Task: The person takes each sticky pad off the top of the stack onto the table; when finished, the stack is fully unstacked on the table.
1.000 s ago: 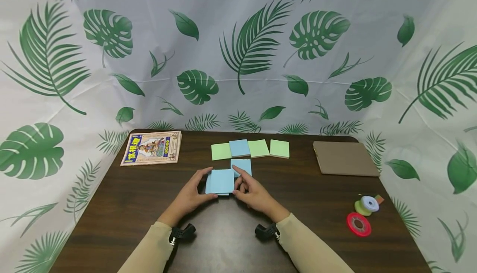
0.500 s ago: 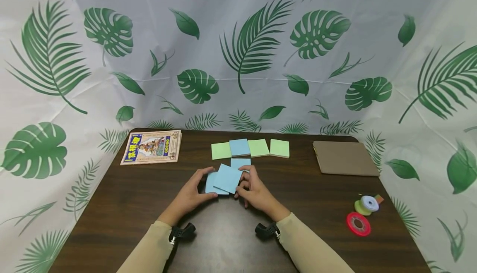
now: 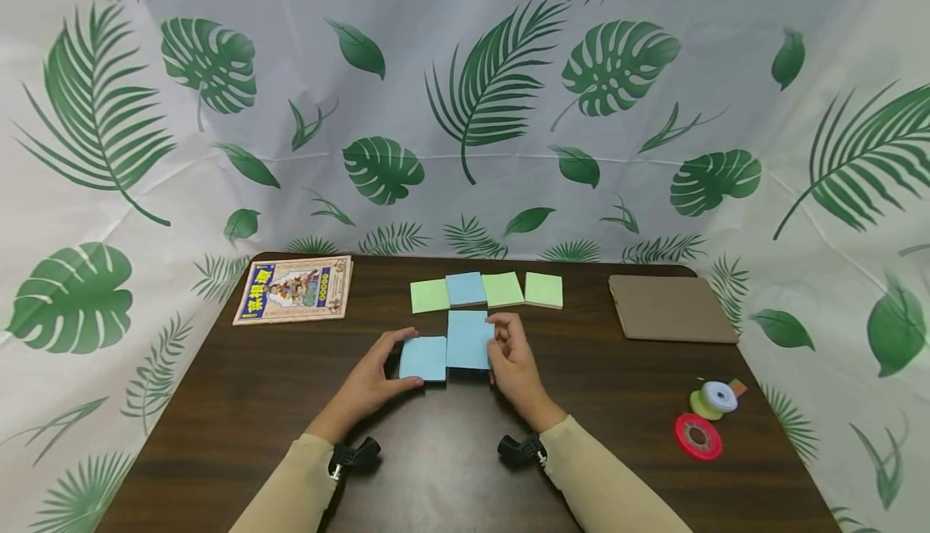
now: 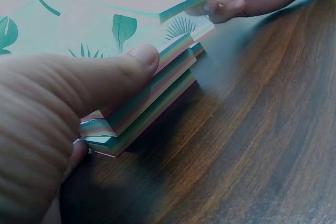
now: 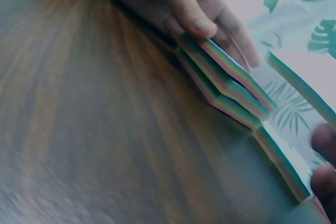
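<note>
Both hands work at the middle of the table [image 3: 218, 404], just in front of the row of sticky-note pads [image 3: 485, 291] that lies along the far side. I take this row as my landmark.

My left hand [image 3: 366, 379] grips the lower blue pad stack [image 3: 423, 358]: the thumb is curled on its near edge and the fingers hold its left side. In the left wrist view the thumb [image 4: 113, 74] presses on the striped pad layers [image 4: 142, 106], which are a little shifted against each other.

My right hand [image 3: 514, 359] pinches the upper blue pad [image 3: 468, 339] at its right edge, with the fingers bent around it. This pad is held a little above the table, and its left edge touches or overlaps the right edge of the stack; I cannot tell which. It sits directly below the blue pad of the row, closer to the row than the stack is.

Seen from the row, the stack is to the near-left and the held pad is straight on the near side. The held pad looks longer in the direction from me to the row. My right hand is the nearer one to the row, so I judge that any move toward the row belongs to this hand.
</note>
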Action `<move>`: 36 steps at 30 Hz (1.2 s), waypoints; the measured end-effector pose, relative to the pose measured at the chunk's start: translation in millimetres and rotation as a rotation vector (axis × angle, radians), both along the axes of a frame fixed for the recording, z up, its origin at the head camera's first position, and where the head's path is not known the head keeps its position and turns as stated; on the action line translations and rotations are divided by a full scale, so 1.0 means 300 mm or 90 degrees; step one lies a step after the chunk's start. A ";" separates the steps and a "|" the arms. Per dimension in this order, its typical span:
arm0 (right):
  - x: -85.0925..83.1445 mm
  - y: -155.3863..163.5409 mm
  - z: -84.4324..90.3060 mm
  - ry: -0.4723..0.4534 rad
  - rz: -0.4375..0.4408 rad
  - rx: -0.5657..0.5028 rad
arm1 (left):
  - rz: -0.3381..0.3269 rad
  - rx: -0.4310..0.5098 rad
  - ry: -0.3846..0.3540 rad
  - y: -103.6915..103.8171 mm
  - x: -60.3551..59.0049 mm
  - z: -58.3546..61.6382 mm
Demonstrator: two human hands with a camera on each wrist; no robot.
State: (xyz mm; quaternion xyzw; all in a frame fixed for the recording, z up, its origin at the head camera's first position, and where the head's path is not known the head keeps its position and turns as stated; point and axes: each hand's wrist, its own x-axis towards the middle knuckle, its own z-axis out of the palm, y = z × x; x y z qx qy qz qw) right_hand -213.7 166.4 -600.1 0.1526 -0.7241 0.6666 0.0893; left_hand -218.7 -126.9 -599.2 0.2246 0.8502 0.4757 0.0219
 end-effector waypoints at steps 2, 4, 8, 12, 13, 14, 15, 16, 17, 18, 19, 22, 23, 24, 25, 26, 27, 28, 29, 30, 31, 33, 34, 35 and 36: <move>-0.007 0.016 0.003 0.016 -0.034 -0.005 | -0.001 0.006 0.001 -0.001 -0.001 -0.002; -0.017 0.035 0.001 0.015 -0.062 0.000 | -0.002 0.012 0.004 -0.002 -0.003 -0.006; -0.036 0.072 -0.004 0.015 -0.106 0.026 | -0.006 0.026 0.010 -0.003 -0.006 -0.015; -0.052 0.102 -0.009 0.048 -0.157 0.046 | -0.008 0.029 0.004 -0.003 -0.005 -0.018; -0.056 0.108 -0.010 0.056 -0.174 0.049 | -0.008 0.028 0.002 -0.002 -0.005 -0.018; -0.059 0.114 -0.008 0.065 -0.194 0.053 | -0.007 0.026 0.000 -0.002 -0.004 -0.017; -0.062 0.119 -0.005 0.070 -0.217 0.056 | -0.007 0.024 -0.001 -0.002 -0.004 -0.016; -0.067 0.125 -0.004 0.071 -0.240 0.059 | -0.006 0.024 -0.001 -0.001 -0.003 -0.015; -0.070 0.131 -0.001 0.066 -0.261 0.060 | -0.005 0.022 0.000 0.000 -0.002 -0.014; -0.073 0.136 0.002 0.057 -0.279 0.060 | -0.004 0.018 0.003 0.001 -0.002 -0.013; -0.076 0.143 0.003 0.046 -0.297 0.061 | -0.003 0.015 0.005 0.001 -0.002 -0.011; -0.082 0.163 0.005 0.001 -0.315 0.057 | 0.001 0.009 0.014 0.002 -0.002 -0.008; -0.082 0.169 0.004 -0.012 -0.313 0.053 | 0.002 0.005 0.014 0.002 -0.002 -0.008; -0.082 0.175 0.003 -0.022 -0.309 0.050 | 0.002 0.006 0.012 0.001 -0.001 -0.007; -0.082 0.180 0.001 -0.030 -0.303 0.050 | 0.003 0.006 0.010 0.001 -0.001 -0.007; -0.082 0.184 -0.003 -0.036 -0.296 0.051 | 0.003 0.007 0.009 0.000 -0.001 -0.007; -0.082 0.187 -0.006 -0.037 -0.290 0.055 | 0.004 0.007 0.006 0.000 0.000 -0.007; -0.083 0.189 -0.011 -0.037 -0.284 0.059 | 0.003 0.009 0.004 -0.001 0.000 -0.006; -0.084 0.190 -0.016 -0.035 -0.278 0.063 | 0.003 0.010 0.002 -0.001 0.000 -0.005; -0.086 0.190 -0.019 -0.033 -0.274 0.073 | 0.003 0.012 0.001 -0.002 0.001 -0.005; -0.087 0.189 -0.022 -0.030 -0.272 0.084 | 0.002 0.013 0.001 -0.001 0.001 -0.004; -0.090 0.187 -0.022 -0.023 -0.273 0.108 | 0.001 0.014 0.003 -0.001 0.001 -0.003; -0.090 0.185 -0.020 -0.021 -0.275 0.121 | 0.001 0.014 0.004 -0.001 0.001 -0.002; -0.091 0.183 -0.017 -0.018 -0.279 0.135 | 0.001 0.013 0.006 0.000 0.001 -0.002; -0.091 0.181 -0.014 -0.015 -0.281 0.148 | 0.001 0.012 0.006 0.000 0.001 -0.001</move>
